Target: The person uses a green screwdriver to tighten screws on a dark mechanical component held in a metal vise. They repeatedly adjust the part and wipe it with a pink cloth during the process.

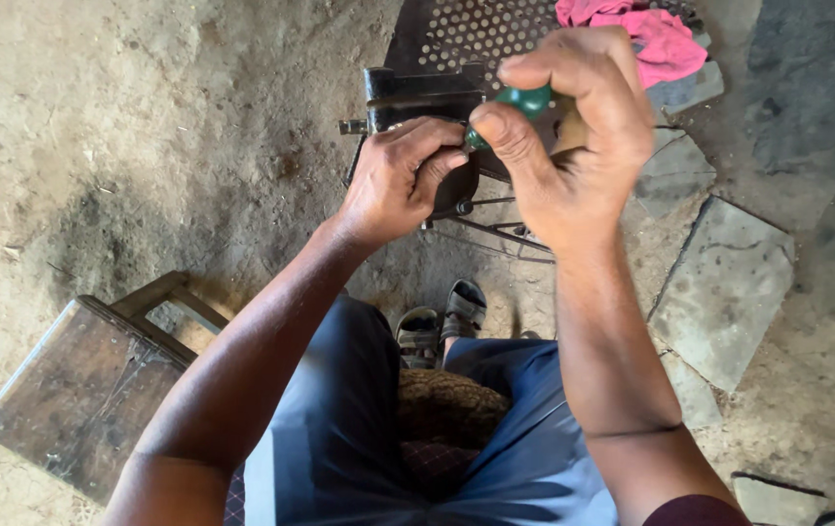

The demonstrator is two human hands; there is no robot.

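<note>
Gripping: right hand (578,146) closed around green-handled tool (524,102), left hand (400,180) clasping black metal part (417,97).

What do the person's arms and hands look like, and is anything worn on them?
Both hands, left hand and right hand, are bare: no gloves, rings or watch visible. Forearms are bare too. A dark maroon sleeve edge shows on the right arm; the left upper arm runs out of view.

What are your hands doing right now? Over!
Right hand shut on green-handled tool. Left hand gripping black metal part. Pink cloth behind on perforated plate; nothing between the hands.
</note>
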